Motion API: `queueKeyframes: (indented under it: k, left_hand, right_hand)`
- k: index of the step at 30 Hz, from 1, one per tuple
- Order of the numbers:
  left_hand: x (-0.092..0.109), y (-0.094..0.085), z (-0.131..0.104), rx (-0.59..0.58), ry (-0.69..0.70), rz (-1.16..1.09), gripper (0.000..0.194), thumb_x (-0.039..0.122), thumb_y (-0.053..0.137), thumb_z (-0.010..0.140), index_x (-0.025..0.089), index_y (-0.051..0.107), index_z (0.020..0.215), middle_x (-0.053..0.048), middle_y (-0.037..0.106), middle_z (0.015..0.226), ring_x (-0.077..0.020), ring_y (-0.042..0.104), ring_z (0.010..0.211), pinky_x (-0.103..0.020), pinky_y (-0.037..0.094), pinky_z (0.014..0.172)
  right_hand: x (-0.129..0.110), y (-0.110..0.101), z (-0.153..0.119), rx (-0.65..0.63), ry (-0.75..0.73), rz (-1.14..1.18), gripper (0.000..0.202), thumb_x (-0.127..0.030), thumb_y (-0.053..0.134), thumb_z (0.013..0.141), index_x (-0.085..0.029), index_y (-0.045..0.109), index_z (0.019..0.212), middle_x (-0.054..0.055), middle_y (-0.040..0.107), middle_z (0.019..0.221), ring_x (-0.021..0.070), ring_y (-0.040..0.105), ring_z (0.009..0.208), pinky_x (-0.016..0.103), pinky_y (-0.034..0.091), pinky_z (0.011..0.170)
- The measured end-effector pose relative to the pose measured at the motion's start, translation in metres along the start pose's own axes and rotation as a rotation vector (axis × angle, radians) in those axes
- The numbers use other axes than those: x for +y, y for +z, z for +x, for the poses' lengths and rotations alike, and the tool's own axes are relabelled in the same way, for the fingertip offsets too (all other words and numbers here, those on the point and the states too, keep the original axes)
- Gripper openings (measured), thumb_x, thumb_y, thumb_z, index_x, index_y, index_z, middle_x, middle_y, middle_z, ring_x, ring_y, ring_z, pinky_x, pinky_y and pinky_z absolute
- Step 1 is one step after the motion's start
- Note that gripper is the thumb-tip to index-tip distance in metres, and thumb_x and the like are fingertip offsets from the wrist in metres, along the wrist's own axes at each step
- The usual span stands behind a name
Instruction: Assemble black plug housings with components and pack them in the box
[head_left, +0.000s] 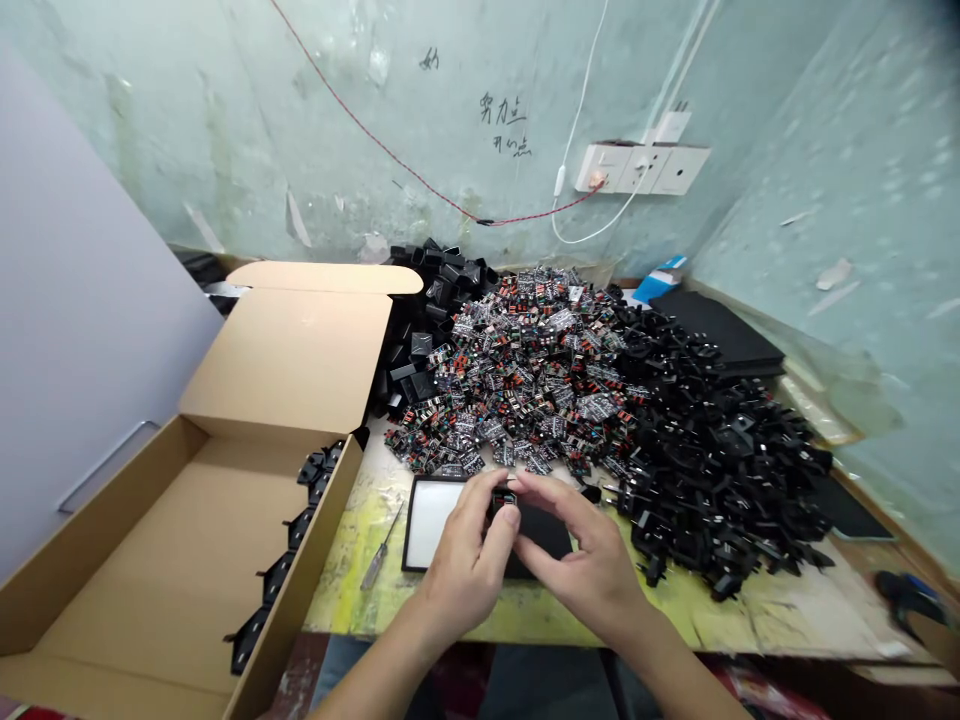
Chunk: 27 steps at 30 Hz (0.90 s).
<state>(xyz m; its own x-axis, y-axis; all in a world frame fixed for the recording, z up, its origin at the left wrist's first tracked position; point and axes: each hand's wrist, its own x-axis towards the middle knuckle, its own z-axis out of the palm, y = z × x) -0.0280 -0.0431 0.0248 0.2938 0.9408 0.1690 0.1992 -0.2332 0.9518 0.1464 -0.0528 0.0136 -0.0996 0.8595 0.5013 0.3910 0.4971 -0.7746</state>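
Evidently, one row of black units (277,577) was laid in the carton (165,540); circuit boards (525,370) and plug parts (720,440) were still unboxed, and a small black piece (504,496) was gripped by left hand (463,572) and right hand (596,562) above the tray (409,525).

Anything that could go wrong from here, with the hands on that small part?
The small part could slip from the fingertips of the left hand. The circuit boards are heaped loosely against the black plug-like parts, so the piles might slide and mix. The screwdriver lies loose near the left forearm and may get knocked.
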Motion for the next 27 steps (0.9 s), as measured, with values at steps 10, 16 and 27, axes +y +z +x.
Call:
queueKeyframes:
  k: [10,16,27]
  left_hand:
    - [-0.011,0.013,0.006,0.108,0.030,-0.053,0.031,0.030,0.048,0.107,0.022,0.066,0.132,-0.011,0.067,0.137,-0.0254,0.062,0.129,-0.041,0.047,0.114]
    - [-0.022,0.012,0.016,0.053,-0.041,-0.064,0.038,0.039,0.051,0.107,0.022,0.066,0.137,-0.013,0.064,0.146,-0.0285,0.060,0.135,-0.045,0.043,0.118]
    - [-0.016,0.001,0.018,-0.051,-0.139,-0.298,0.045,0.052,0.059,0.103,0.024,0.075,0.133,-0.010,0.069,0.145,-0.0304,0.058,0.140,-0.045,0.039,0.124]
  right_hand:
    - [0.006,0.007,-0.003,0.009,0.043,0.100,0.066,-0.008,0.070,0.087,-0.036,0.060,0.147,0.004,0.072,0.133,0.0206,0.074,0.113,0.036,0.064,0.102]
    - [0.012,0.007,0.001,0.022,0.061,0.151,0.062,-0.005,0.070,0.085,-0.032,0.066,0.141,0.007,0.071,0.134,0.0219,0.073,0.116,0.037,0.065,0.100]
    - [0.016,0.001,-0.006,0.045,0.065,0.219,0.044,-0.013,0.079,0.088,-0.034,0.074,0.127,0.006,0.068,0.131,0.0219,0.071,0.118,0.036,0.065,0.099]
